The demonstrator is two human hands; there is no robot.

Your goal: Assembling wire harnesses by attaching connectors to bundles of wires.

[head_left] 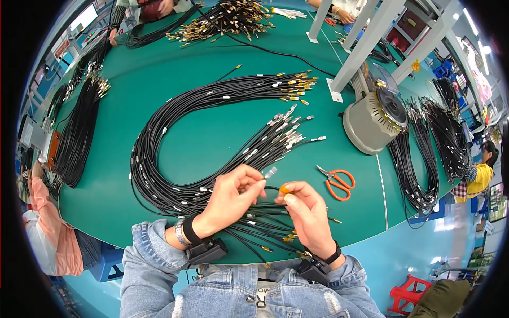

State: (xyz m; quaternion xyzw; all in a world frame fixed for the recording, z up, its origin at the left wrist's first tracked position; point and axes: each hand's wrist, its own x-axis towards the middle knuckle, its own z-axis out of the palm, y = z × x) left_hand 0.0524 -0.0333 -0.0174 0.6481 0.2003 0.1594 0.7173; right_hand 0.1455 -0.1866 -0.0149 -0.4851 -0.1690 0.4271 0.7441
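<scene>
Above the near edge of the green table, my left hand [231, 199] is closed in a pinch. A black cable's end with a clear, whitish sleeve [271, 172] sticks up from its fingertips. Just to its right, my right hand [308, 216] pinches an orange-yellow cable tip [285, 188] between thumb and forefinger. Behind and below both hands, a large bundle of black cables [148, 153] curves in a U. Its upper ends carry yellow tips [299, 85], and its inner ends carry clear and white ones [289, 132]. Several loose yellow-tipped ends [265, 248] spread under my wrists.
Orange-handled scissors [339, 183] lie right of my right hand. A grey round machine [374, 119] stands beside a white metal post [355, 53]. More cable bundles lie left [79, 132], right [419, 175] and in a far heap [233, 18]. Co-workers [47, 228] sit around the table.
</scene>
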